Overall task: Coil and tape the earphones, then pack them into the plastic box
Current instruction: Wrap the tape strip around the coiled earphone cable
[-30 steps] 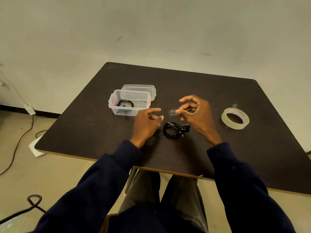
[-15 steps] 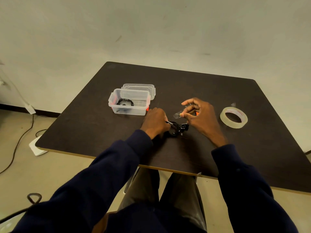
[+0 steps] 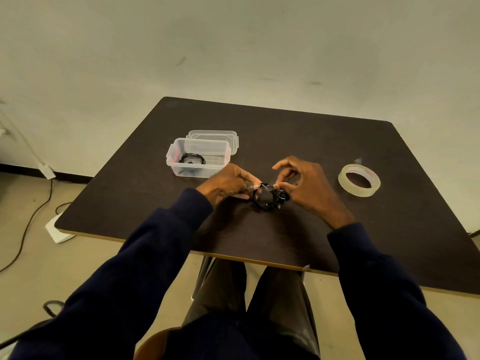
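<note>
A black coil of earphones (image 3: 268, 199) lies on the dark table (image 3: 298, 141) between my hands. My left hand (image 3: 228, 184) pinches the coil's left side, with a bit of clear tape at its fingertips. My right hand (image 3: 305, 184) pinches a short strip of clear tape (image 3: 268, 187) over the top of the coil. A clear plastic box (image 3: 198, 158) stands at the back left with another black coiled earphone (image 3: 192, 159) inside. A roll of clear tape (image 3: 359, 180) lies to the right.
The box's clear lid (image 3: 215, 137) lies just behind the box. The table's near edge (image 3: 254, 261) runs above my knees. Cables and a white block (image 3: 58, 229) lie on the floor to the left.
Both hands have come together on the coil. The left hand moved in from the left and took hold of it; the right hand brought the tape strip down onto it.
</note>
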{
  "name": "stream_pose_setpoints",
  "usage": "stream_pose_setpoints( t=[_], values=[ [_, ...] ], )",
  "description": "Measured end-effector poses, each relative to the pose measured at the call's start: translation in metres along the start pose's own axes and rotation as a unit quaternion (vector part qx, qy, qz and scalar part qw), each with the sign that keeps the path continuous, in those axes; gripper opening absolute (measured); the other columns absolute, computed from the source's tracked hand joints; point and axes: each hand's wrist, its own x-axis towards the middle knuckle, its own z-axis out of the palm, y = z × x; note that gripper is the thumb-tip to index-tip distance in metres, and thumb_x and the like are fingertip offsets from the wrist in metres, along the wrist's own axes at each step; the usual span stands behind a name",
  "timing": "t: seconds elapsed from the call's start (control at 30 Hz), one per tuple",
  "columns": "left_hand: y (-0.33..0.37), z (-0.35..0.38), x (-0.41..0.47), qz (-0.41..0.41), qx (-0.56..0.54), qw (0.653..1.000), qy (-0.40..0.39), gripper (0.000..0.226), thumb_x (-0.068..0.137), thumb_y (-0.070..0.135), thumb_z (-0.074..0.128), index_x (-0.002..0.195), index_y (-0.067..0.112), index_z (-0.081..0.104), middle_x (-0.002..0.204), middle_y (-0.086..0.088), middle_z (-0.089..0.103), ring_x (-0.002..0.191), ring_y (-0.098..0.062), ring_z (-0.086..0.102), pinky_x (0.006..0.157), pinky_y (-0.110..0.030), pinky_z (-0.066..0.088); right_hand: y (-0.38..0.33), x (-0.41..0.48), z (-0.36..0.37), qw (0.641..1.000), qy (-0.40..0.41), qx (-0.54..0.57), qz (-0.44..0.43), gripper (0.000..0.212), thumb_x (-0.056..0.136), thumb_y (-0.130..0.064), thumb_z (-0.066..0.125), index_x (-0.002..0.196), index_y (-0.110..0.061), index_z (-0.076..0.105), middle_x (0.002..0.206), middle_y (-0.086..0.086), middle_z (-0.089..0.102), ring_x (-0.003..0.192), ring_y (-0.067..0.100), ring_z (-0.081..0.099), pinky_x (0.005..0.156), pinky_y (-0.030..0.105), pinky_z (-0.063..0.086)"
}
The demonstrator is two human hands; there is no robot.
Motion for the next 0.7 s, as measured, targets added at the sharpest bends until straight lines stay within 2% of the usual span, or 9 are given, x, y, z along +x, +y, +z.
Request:
stream_pose_setpoints(
  t=[0.1,0.17,0.27,0.37,0.5,0.63,0.7],
  values=[
    [-0.005,0.003,-0.002,0.011,-0.053,0.999,0.000,0.013,0.097,0.005,0.068,0.105,0.006,0.077,0.092,-0.009,0.080,0.090,-0.019,0.075,0.079,-0.030,0.061,-0.001,0.002,0.002,0.998,-0.027,-0.045,-0.044,0.039,0.083,-0.007,0.082,0.117,-0.018,0.067,0.086,-0.012,0.070,0.080,0.000,0.067,0.079,0.033,0.060],
    [-0.006,0.005,-0.003,0.022,-0.071,0.997,0.012,0.011,0.096,0.006,0.069,0.103,0.008,0.078,0.087,-0.005,0.080,0.082,-0.015,0.076,0.074,-0.026,0.061,-0.003,0.004,0.003,0.994,-0.045,-0.080,-0.064,0.040,0.084,-0.009,0.081,0.119,-0.021,0.066,0.088,-0.013,0.069,0.082,0.001,0.064,0.079,0.040,0.059],
    [-0.006,0.007,-0.001,0.024,-0.099,0.994,0.049,0.009,0.094,0.004,0.071,0.096,0.008,0.078,0.085,-0.004,0.079,0.074,-0.010,0.075,0.066,-0.022,0.060,-0.005,0.009,0.004,0.982,-0.056,-0.153,-0.101,0.043,0.085,-0.014,0.078,0.123,-0.025,0.062,0.096,-0.010,0.068,0.094,0.011,0.060,0.081,0.045,0.055],
    [-0.006,0.008,0.001,0.017,-0.138,0.987,0.075,0.004,0.091,0.007,0.075,0.091,0.007,0.079,0.083,-0.005,0.079,0.075,-0.011,0.075,0.066,-0.022,0.061,-0.010,0.013,0.008,0.966,-0.058,-0.208,-0.146,0.041,0.088,-0.013,0.074,0.126,-0.022,0.062,0.109,0.002,0.067,0.099,0.020,0.061,0.079,0.044,0.055],
    [-0.007,0.005,0.000,0.004,-0.183,0.980,0.078,0.018,0.091,0.007,0.075,0.106,-0.003,0.076,0.092,-0.010,0.078,0.081,-0.014,0.075,0.067,-0.021,0.060,-0.011,0.020,0.013,0.953,-0.051,-0.233,-0.186,0.041,0.090,-0.011,0.073,0.129,-0.014,0.062,0.111,0.010,0.069,0.100,0.025,0.061,0.079,0.033,0.044],
    [-0.006,0.005,-0.001,0.002,-0.204,0.977,0.070,0.015,0.094,0.000,0.070,0.107,-0.003,0.075,0.092,-0.010,0.077,0.080,-0.013,0.074,0.073,-0.023,0.061,-0.008,0.022,0.017,0.949,-0.022,-0.240,-0.202,0.044,0.087,-0.007,0.076,0.128,-0.010,0.063,0.108,0.015,0.070,0.094,0.030,0.065,0.074,0.039,0.051],
    [-0.006,0.006,-0.001,0.003,-0.209,0.976,0.067,0.013,0.094,0.000,0.069,0.105,0.000,0.076,0.092,-0.009,0.077,0.083,-0.013,0.072,0.075,-0.023,0.060,-0.007,0.022,0.019,0.948,-0.012,-0.243,-0.206,0.048,0.083,-0.006,0.080,0.129,-0.008,0.063,0.108,0.016,0.070,0.092,0.031,0.066,0.073,0.038,0.050]
  ],
)
